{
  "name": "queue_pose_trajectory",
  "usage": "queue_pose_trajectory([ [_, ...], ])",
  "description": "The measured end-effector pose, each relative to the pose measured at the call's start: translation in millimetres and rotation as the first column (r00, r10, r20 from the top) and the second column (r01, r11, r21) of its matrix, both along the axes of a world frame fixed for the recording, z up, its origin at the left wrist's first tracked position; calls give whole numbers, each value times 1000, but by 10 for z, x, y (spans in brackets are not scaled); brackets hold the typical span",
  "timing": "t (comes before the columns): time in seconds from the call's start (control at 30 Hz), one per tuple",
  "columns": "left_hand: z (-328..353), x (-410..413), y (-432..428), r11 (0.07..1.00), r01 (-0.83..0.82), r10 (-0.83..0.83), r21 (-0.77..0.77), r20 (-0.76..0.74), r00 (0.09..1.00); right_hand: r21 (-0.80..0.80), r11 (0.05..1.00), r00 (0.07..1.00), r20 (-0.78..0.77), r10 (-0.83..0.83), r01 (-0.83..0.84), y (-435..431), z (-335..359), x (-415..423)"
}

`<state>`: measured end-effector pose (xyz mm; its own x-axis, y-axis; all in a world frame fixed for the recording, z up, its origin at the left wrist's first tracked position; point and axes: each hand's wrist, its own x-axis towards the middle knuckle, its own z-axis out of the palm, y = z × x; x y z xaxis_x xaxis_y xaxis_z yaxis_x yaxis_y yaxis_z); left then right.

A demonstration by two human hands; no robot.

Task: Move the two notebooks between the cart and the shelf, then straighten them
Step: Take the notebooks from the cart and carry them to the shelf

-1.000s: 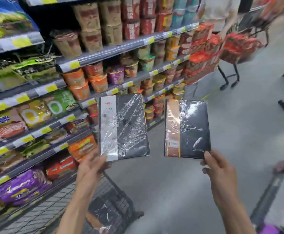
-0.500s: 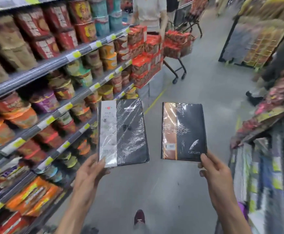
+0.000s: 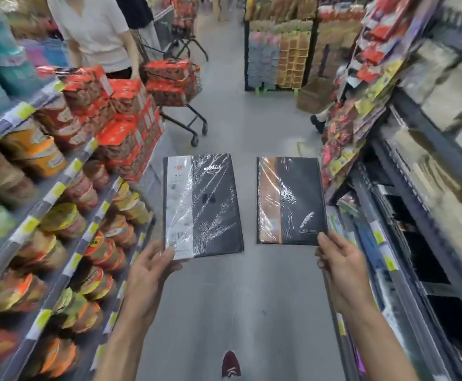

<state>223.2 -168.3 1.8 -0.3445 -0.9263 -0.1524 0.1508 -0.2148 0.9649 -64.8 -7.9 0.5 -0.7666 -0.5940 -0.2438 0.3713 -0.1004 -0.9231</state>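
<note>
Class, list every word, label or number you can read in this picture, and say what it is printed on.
"notebook": white script on the black cover of the white-banded notebook.
Its white band: small print and barcode, too small to read.
On the orange-banded notebook: line under the feather, too small to read.
The shelf price tags: blurred.

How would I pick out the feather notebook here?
Above the grey aisle floor, two hands hold wrapped black notebooks. The feather notebook is in the right hand, pinched at its lower corner. Its left strip is orange-brown; on the other notebook it is white.
</note>
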Motion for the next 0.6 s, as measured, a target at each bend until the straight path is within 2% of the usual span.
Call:
queue_pose_trajectory([
  [0.2,2,-673,-895,982,175,-171,-77,53,984,2,989,989,-2,-145,145,-378,-66,-256],
  [0.33,-6,-1194,-1281,947,308,-302,-86,79,950,13,971,970,55,-238,238,-485,-136,-515],
  [0.5,-88,-1981,-1701,892,450,-442,-44,133,887,56,901,897,87,-433,429,-523,-318,-899],
  [0.6,-186,-2540,-1905,828,560,-552,-19,143,822,106,843,840,88,-536,527,-546,-488,-1160],
])
